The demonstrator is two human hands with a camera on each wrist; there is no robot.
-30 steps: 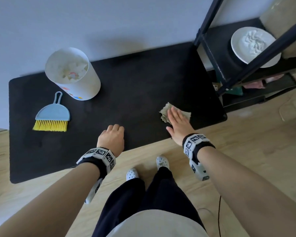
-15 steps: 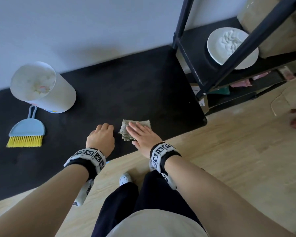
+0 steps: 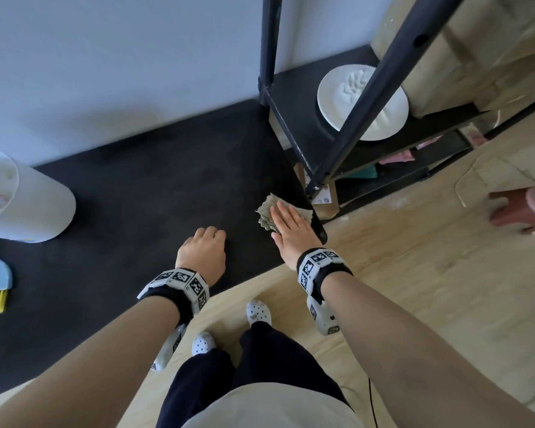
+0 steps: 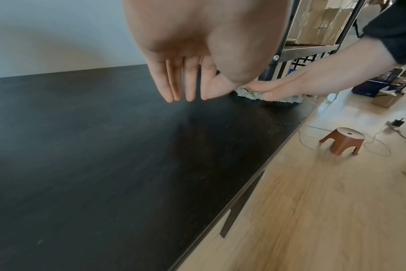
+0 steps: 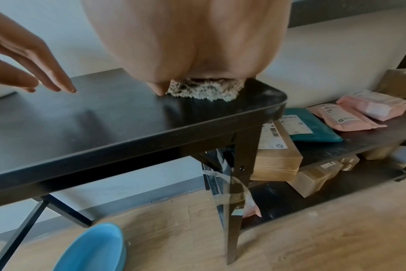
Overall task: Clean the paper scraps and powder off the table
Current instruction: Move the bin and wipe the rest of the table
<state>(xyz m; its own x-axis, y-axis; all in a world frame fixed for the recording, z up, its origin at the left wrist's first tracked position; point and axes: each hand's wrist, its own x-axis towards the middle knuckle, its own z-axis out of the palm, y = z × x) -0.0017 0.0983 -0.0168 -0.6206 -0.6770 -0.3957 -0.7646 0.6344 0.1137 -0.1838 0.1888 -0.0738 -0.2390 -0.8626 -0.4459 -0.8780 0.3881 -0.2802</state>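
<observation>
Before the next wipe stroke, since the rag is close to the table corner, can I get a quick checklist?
1. Right hand flat on the rag: ok.
2. Rag fully on the table, not overhanging: ok, though close to the corner.
3. Left hand clear of the rag's path: ok, apart from it.
4. Powder gone near the corner: not ok, faint specks show.
5. Waste bin clear of a stroke: ok.

Head camera looks steeply down on the black rectangular wooden table [image 3: 136,186]; both wrist cameras view it close, low-angle
</observation>
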